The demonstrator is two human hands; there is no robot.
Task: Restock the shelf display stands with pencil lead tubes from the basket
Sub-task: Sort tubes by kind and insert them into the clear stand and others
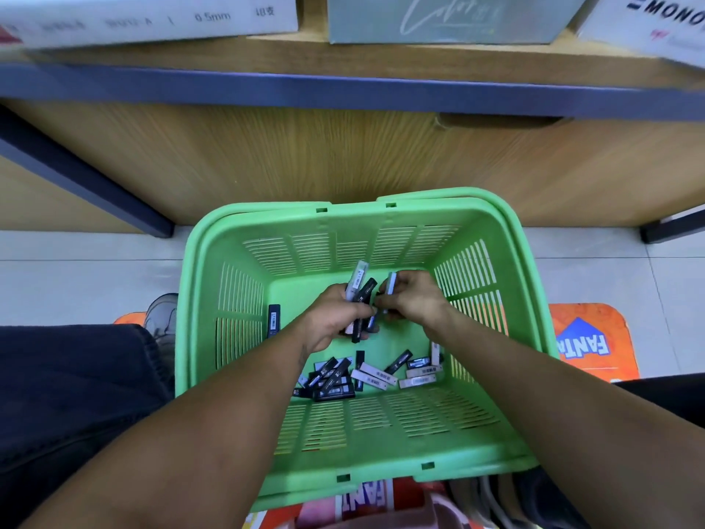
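Inside the green plastic basket, which stood on the tiled floor just in front of a wooden shelf unit, both of the person's hands met above its middle. Her or his left hand was curled round a small bundle of pencil lead tubes, black ones and a clear one, their ends sticking up past the fingers toward the basket's far wall. Touching that bundle, the right hand pinched a single pale tube upright between thumb and fingertips. More loose tubes, black and white mixed, lay heaped on the basket's floor near its near wall, beneath the forearms, and one black tube leaned alone against the basket's left wall. Beyond the basket, on top of the shelf unit, sat white and grey stock boxes, one marked 0.5mm. An orange printed mat showed under the basket's right side, and a dark trouser leg with a grey shoe rested just left of the basket.
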